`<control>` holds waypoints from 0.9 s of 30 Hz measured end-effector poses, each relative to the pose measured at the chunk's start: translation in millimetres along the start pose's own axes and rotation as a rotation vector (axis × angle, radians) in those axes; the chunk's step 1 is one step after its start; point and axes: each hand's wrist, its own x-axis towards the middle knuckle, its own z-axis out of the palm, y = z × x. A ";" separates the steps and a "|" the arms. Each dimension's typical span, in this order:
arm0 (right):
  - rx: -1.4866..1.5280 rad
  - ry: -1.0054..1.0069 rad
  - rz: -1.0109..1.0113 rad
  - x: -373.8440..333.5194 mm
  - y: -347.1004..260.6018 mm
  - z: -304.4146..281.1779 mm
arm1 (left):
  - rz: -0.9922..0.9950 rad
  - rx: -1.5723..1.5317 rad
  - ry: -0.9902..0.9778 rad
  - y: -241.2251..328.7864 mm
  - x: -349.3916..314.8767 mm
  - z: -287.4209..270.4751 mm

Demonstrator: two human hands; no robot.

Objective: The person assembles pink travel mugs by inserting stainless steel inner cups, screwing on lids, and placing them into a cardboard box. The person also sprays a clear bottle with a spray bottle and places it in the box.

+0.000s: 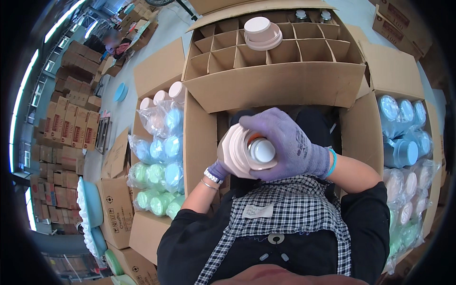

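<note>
Both my hands wear purple gloves and meet over my lap around a pale pink faceted plastic casing (232,149). My left hand (219,170) grips it from the left, largely hidden behind it. Over its right side and rim curls my right hand (289,142). Inside the casing's opening sits a round whitish, silvery piece (262,150) with a bit of orange beside it; whether my right fingers touch this piece is hidden. Beyond my hands, a pink stepped round part (262,34) rests on the dividers of a cardboard carton (275,85).
Two silver-capped items (301,16) stand in the carton's far right cells. Open boxes on both sides hold bagged blue, pink and green containers (164,149) (401,152). A blue basin (120,92) lies on the floor at left, near stacked cartons (71,126). Another person (114,45) sits far off.
</note>
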 end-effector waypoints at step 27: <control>0.056 0.018 0.114 -30.2 19.6 -11.3 | -0.082 -0.266 -0.124 -36.4 12.9 22.7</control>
